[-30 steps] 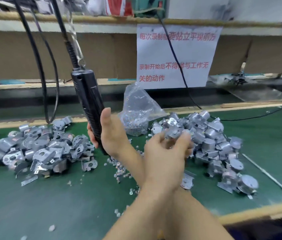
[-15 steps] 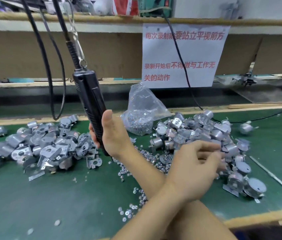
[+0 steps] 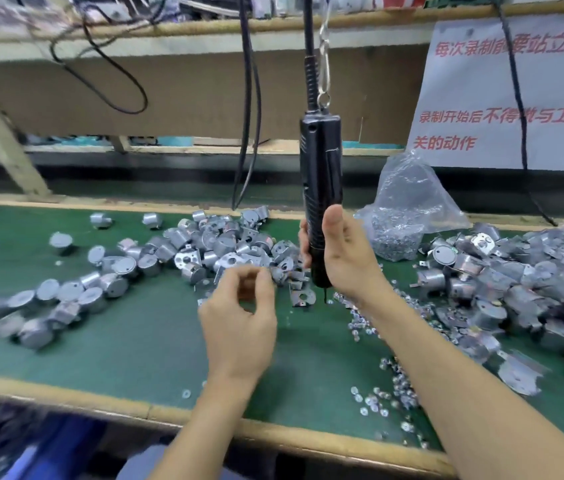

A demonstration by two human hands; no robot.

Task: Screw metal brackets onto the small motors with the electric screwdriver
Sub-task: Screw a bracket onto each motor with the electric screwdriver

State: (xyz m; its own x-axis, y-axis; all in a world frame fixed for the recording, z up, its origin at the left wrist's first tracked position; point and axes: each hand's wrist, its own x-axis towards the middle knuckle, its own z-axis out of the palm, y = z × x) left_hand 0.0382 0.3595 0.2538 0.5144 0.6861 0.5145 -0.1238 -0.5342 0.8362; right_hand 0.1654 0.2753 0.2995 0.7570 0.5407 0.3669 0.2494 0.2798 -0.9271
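Note:
A black electric screwdriver [image 3: 320, 161] hangs upright from a cable and a clip. My right hand [image 3: 350, 261] grips its lower body, with the bit just above the green mat. My left hand [image 3: 239, 320] hovers left of it, at the edge of the left pile of small silver motors [image 3: 204, 251]. Its fingers curl toward the thumb, and blur hides whether anything is pinched. A loose metal bracket [image 3: 303, 297] lies between my hands. A second heap of motors and brackets [image 3: 516, 285] sits at the right.
A clear bag of screws [image 3: 408, 209] stands behind my right hand. Loose screws [image 3: 391, 375] are scattered under my right forearm. Black cables [image 3: 249, 133] hang at the back. A paper sign [image 3: 502, 91] hangs on the back wall. The bench's wooden front edge [image 3: 273, 434] runs below.
My arms have uncrossed. My left hand left the right heap and swung over to the left pile. The screwdriver now hangs upright in my right hand, and the view has shifted left.

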